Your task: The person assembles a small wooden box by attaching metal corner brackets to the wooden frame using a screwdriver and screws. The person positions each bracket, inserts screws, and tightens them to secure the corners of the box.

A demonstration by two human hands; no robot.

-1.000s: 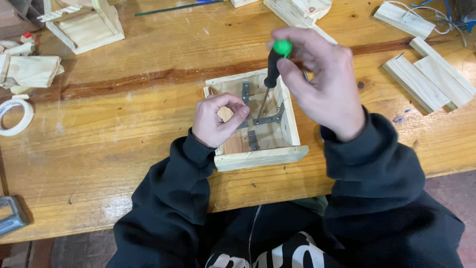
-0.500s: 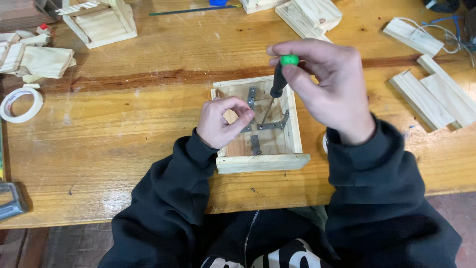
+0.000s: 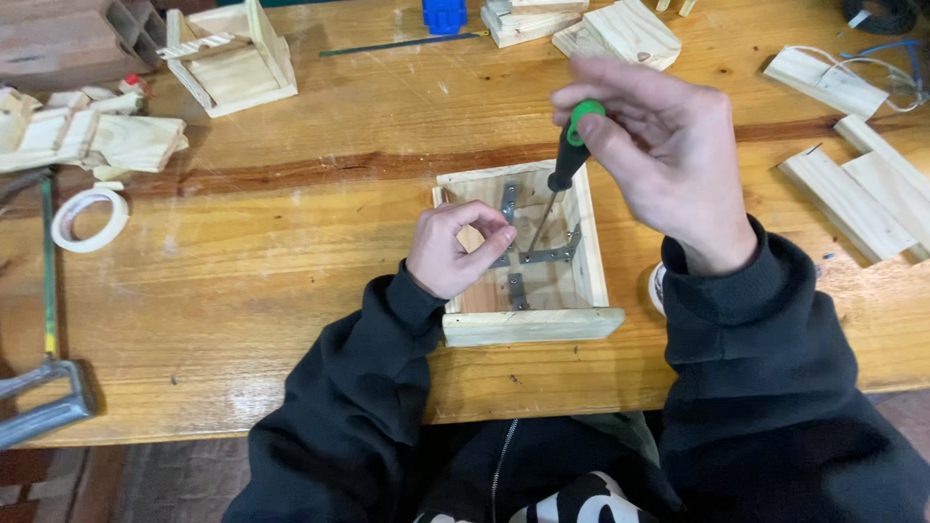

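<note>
A wide wooden table (image 3: 242, 291) fills the view, its far edge strewn with offcuts and half-built pieces: another small wooden box (image 3: 231, 60) at the upper left, a stack of planks (image 3: 862, 189) at the right, and a roll of tape (image 3: 89, 217) near the left edge. In the middle of the table, just in front of the person, sits an open square wooden box (image 3: 528, 324) with metal brackets (image 3: 542, 255) lying across its floor and up its inner walls. The right hand (image 3: 668, 160) is above the box with its fingers closed around the green-topped handle of a screwdriver (image 3: 562, 174), whose shaft slants down so the tip meets a bracket inside the box. The left hand (image 3: 455, 247) rests on the box's left wall, fingers curled inward and pinched at the bracket near the screwdriver tip, seemingly steadying it or a screw too small to make out. Judging from this, the box walls are already joined and the brackets are laid in place, while fastening them appears to be under way; how many screws are already driven cannot be told.
</note>
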